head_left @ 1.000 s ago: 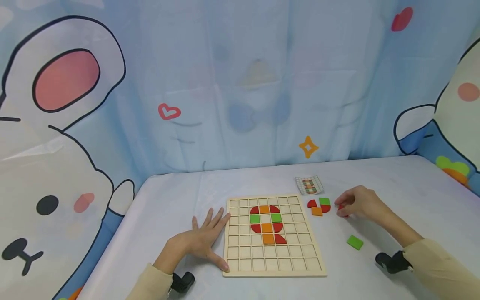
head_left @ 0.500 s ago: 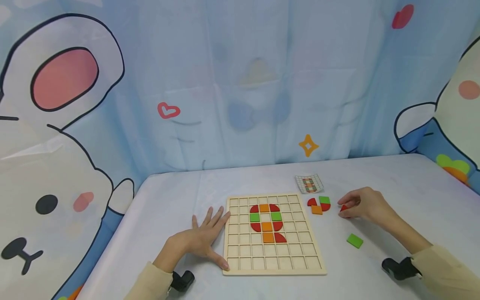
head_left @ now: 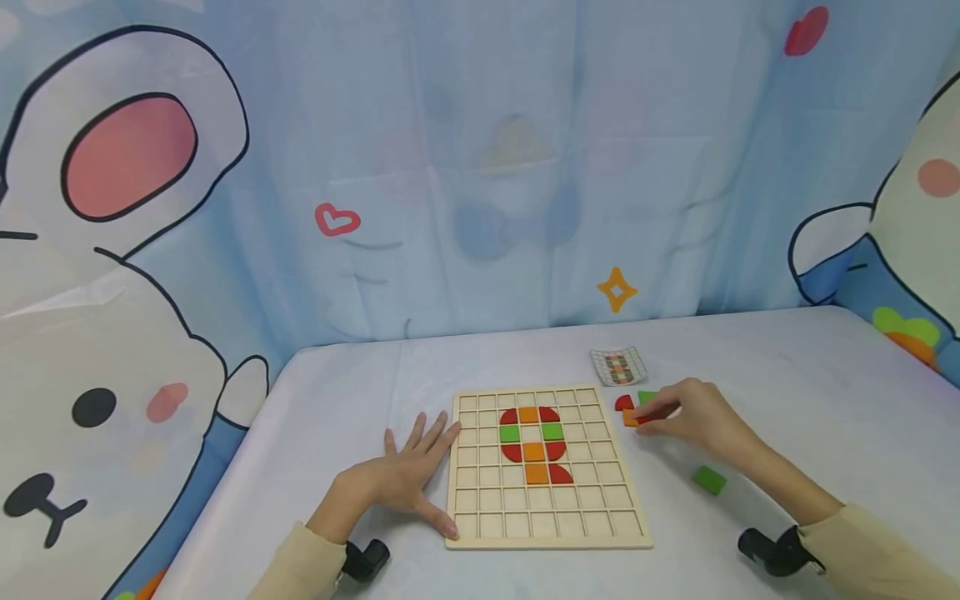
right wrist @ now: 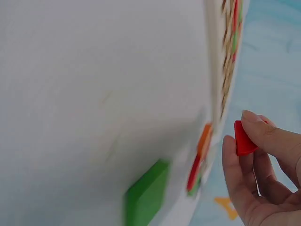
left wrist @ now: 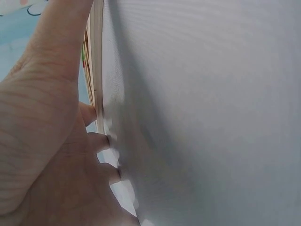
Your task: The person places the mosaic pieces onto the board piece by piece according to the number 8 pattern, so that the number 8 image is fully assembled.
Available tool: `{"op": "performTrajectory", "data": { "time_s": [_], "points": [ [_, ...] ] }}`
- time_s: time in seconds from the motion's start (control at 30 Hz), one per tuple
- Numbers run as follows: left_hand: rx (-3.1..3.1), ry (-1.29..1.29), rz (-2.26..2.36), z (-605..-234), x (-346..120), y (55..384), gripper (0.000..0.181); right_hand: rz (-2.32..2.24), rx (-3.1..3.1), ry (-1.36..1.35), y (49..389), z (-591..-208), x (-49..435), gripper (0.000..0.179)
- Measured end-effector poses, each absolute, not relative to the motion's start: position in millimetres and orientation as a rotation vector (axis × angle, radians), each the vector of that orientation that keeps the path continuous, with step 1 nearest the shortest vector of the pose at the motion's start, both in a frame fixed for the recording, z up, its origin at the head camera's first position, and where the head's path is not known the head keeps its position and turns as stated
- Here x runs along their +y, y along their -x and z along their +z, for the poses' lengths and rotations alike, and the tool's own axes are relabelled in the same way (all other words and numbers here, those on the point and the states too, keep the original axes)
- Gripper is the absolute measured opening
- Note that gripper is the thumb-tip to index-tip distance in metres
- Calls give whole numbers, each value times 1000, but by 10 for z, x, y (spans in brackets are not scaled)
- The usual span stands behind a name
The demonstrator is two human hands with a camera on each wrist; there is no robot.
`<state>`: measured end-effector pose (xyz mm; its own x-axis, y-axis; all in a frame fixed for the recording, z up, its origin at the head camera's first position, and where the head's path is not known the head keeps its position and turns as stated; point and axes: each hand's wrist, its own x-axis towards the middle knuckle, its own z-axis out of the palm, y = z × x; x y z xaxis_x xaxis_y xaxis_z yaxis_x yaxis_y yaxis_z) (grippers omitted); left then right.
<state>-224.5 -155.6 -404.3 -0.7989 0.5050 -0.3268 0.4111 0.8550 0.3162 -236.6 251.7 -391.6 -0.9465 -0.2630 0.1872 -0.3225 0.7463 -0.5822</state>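
My right hand [head_left: 696, 417] pinches a red quarter-round tile [right wrist: 243, 140] between thumb and fingers, lifted off the table beside the loose tiles. My left hand [head_left: 408, 479] lies spread along the left edge of a wooden grid board [head_left: 487, 527], its thumb and a fingertip touching that edge. Red quarter-rounds, orange squares and green squares sit in the board's cells, among them an orange tile [head_left: 537, 474] with a red quarter-round [head_left: 560, 474] to its right.
Right of the board lie a loose red tile [head_left: 624, 402], an orange square [head_left: 630, 418] and a green square [head_left: 647, 396], partly hidden by the right hand. Another green square [head_left: 708, 480] lies nearer. A pattern card [head_left: 618, 367] rests behind them.
My right hand first drew slightly right, lifting the red tile, then moved left with it over the loose tiles. My left hand and the board stay put.
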Motion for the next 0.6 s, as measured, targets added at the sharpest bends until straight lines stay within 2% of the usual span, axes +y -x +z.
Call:
{"op": "performTrajectory", "data": {
  "time_s": [0.4, 0.6],
  "points": [
    [2617, -675, 338, -4055, -1553, 2267, 136, 1224, -2742, -961, 2233, -3815, 1838, 18],
    [2622, -665, 334, -4057, -1549, 2254, 135, 1181, -2745, -1078, 2233, -3846, 1620, 15]
  ]
}}
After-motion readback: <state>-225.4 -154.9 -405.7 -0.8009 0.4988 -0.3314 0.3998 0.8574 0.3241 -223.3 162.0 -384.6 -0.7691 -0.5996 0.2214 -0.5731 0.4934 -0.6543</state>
